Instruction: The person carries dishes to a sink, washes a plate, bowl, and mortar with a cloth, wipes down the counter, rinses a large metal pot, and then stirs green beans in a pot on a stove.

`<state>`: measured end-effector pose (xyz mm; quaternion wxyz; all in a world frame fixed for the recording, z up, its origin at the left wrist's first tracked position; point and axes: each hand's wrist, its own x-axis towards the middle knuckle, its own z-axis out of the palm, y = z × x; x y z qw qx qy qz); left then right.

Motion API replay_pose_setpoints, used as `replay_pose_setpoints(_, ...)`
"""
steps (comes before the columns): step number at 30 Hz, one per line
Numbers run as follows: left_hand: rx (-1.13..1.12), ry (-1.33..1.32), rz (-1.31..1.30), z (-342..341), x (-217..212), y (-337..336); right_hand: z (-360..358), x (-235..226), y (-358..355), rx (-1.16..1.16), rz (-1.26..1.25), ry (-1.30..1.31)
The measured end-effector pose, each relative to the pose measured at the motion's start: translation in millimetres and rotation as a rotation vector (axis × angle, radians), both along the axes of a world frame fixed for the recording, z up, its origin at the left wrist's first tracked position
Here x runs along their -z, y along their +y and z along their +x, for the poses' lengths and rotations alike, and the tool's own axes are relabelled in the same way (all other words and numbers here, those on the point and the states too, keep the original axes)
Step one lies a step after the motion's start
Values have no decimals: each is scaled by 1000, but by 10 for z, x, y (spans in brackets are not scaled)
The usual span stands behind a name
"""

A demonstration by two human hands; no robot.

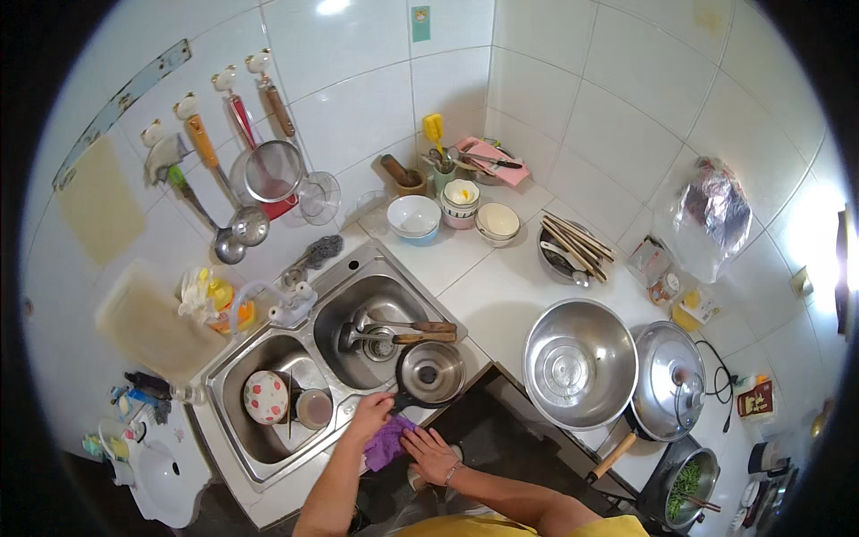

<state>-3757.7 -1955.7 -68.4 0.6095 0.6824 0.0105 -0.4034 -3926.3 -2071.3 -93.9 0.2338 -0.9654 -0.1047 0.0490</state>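
Note:
A small dark pan [431,372] with a steel lid inside sits on the front right corner of the steel double sink [268,465]. My left hand [370,414] is closed around the pan's black handle at the sink's front rim. Just right of it, my right hand [430,453] presses on a purple cloth [386,442] and grips it. The cloth lies on the counter edge between both hands.
The left basin holds a patterned bowl [266,396] and a cup [314,408]; the right basin holds wooden-handled utensils [413,332]. A big steel bowl [579,362], a wok lid [669,379] and a pot of greens [688,484] stand to the right. Bowls [413,217] line the back.

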Motion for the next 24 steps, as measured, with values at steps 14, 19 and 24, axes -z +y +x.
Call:
replay_pose_setpoints(14,-512,-146,-11,-277,-458,1779,473,23,216,102,-100,-92)
replay_pose_setpoints(19,-387,-113,26,-451,-292,1723,836,87,-925,427,-226,106)
replay_pose_setpoints(24,-145,-61,75,-546,51,1203,872,-24,-1222,523,-159,206)
